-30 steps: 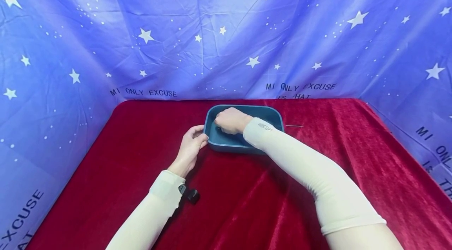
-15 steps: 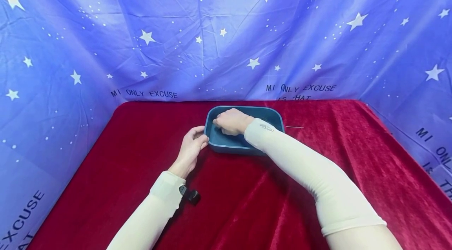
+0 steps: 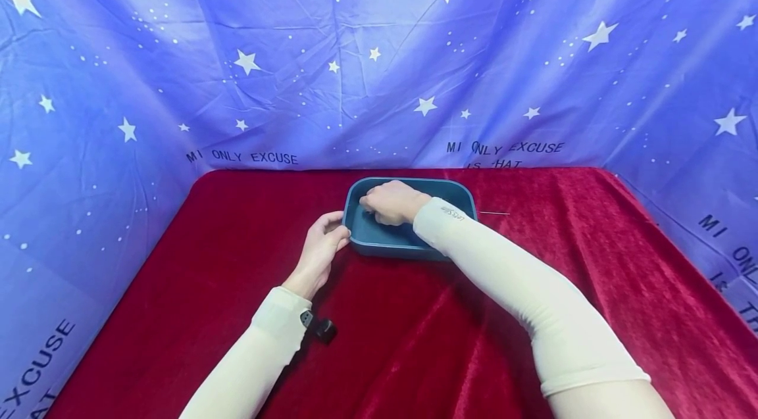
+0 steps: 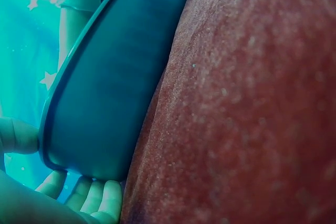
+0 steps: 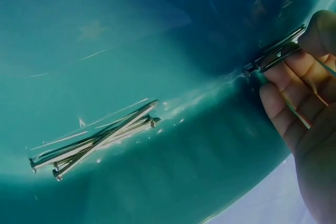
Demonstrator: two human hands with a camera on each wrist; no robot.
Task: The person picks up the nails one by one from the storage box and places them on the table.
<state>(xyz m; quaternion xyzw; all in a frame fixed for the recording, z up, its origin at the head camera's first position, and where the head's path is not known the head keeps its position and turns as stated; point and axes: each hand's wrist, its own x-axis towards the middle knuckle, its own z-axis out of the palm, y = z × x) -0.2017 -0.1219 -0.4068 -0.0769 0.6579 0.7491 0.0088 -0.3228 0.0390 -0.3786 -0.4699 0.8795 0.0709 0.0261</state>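
Note:
A dark blue-green plastic box (image 3: 408, 251) with rounded corners stands open-topped on the red cloth. My left hand (image 3: 320, 248) holds its left end, fingers and thumb against the outside of the corner. Inside the box, my right hand (image 3: 392, 202) is turned down, its fingertips hidden in the head view. The right wrist view shows the right thumb and fingers pinching a small bundle of metal nails (image 5: 275, 53) just at the box floor. Several more nails (image 5: 97, 142) lie crossed in a loose pile on the floor of the box, apart from that hand.
A thin pale rod-like thing (image 3: 494, 213) lies on the red velvet cloth (image 3: 403, 340), just right of the box. Behind and at both sides hangs a blue curtain (image 3: 296, 44) with white stars. A small black device (image 3: 316, 325) sits at the left wrist.
My right hand has shifted slightly to the right inside the box. The left hand and the box have kept their places, apart from a slight camera shift.

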